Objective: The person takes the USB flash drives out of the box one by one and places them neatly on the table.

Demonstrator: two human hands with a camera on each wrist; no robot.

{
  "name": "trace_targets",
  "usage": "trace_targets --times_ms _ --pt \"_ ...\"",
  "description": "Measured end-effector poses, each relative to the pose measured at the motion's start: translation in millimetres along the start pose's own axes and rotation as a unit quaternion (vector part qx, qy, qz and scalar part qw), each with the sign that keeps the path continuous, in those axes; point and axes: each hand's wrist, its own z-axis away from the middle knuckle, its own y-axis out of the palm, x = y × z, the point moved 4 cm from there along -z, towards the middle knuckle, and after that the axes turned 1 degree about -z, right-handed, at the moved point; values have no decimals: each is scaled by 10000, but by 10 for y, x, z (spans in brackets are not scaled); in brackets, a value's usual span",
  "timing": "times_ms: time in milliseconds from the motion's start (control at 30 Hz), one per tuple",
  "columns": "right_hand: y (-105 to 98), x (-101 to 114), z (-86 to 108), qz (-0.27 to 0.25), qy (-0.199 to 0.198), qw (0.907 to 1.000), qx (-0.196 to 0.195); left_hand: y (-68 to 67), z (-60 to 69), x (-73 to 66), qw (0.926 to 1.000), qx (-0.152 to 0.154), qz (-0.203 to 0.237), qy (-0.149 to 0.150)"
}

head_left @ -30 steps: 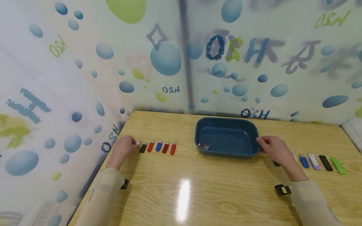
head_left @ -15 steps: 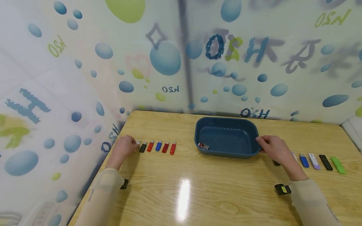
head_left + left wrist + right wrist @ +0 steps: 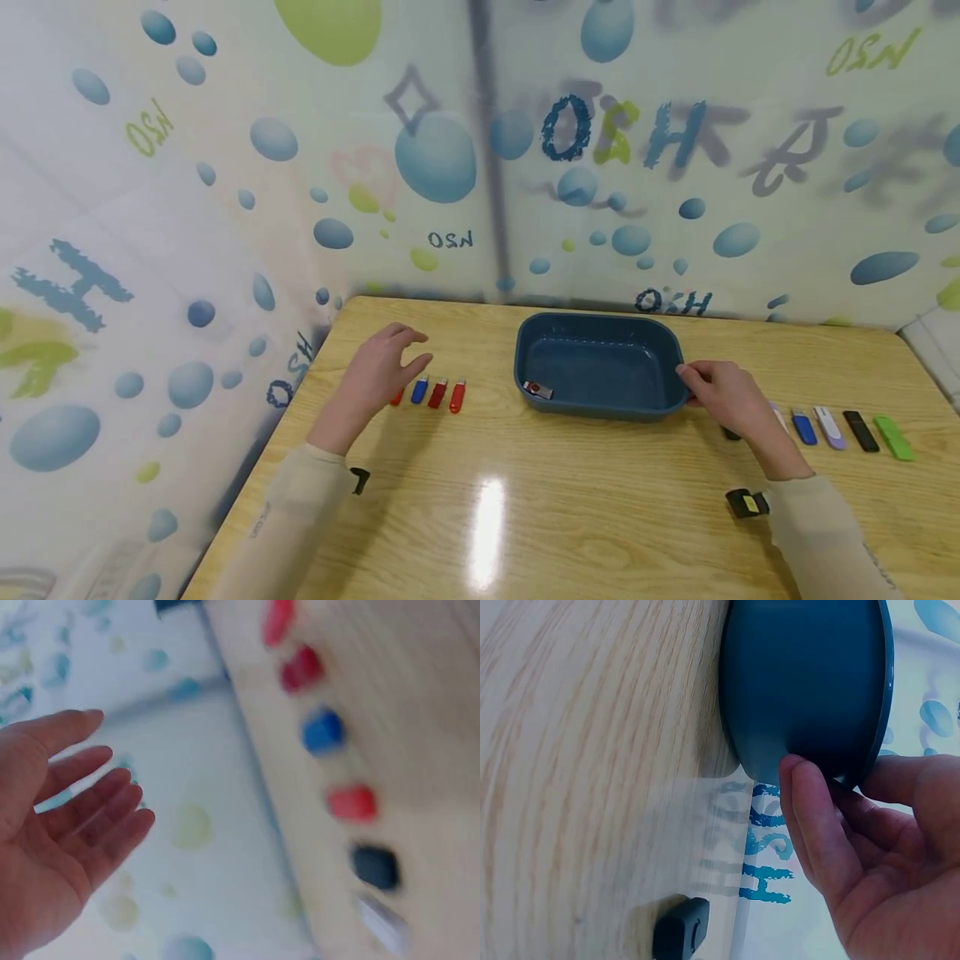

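My left hand [image 3: 375, 371] hovers above the left row of USB sticks, its fingers apart and nothing between them. In the left wrist view that row runs from a white stick [image 3: 382, 924] and a black one [image 3: 376, 867] through red and blue [image 3: 323, 731] to a bright red stick [image 3: 278, 621]. From the head, the hand hides the white and black ones. My right hand [image 3: 723, 392] pinches the right rim of a dark blue rectangular bin [image 3: 600, 412], thumb at the rim and fingers outside. Inside the bin's front left corner lies a red and silver swivel USB stick [image 3: 537, 390].
A second row of USB sticks lies at the right: blue [image 3: 805, 427], white and purple [image 3: 830, 427], black [image 3: 861, 431] and green [image 3: 894, 437], others partly behind my right hand. Patterned wall fabric [image 3: 450, 275] borders the wooden table [image 3: 570, 517] at the back and left.
My left hand has left the white USB stick at the row's left end, rising and moving right with its fingers spread. The right hand and the bin stay in place.
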Motion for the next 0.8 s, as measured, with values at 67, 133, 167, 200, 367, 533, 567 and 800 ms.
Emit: trace_targets --times_ms 67,133,167,200,367,533,567,800 --pt "-2 -11 3 8 -15 10000 -1 8 -59 -201 9992 -23 42 405" --pt "0 -17 2 -4 -27 10000 4 32 -106 -379 9975 -7 42 712" --pt "2 -19 0 -2 -31 10000 10 51 -132 -457 9966 22 41 826" --pt "4 -19 -2 -5 -33 10000 10 74 -158 -528 9957 47 21 922" --pt "4 -8 1 -23 -19 10000 -3 216 -293 -848 9908 182 -87 1337" --pt "-1 7 4 -40 20 10000 -19 380 -401 -1129 9856 404 -86 1643" --pt "-1 10 4 -46 26 10000 -24 415 -423 -1175 9840 470 -62 1720" --pt "2 14 10 -37 25 10000 -21 615 -609 -1415 9727 1144 -395 1982"
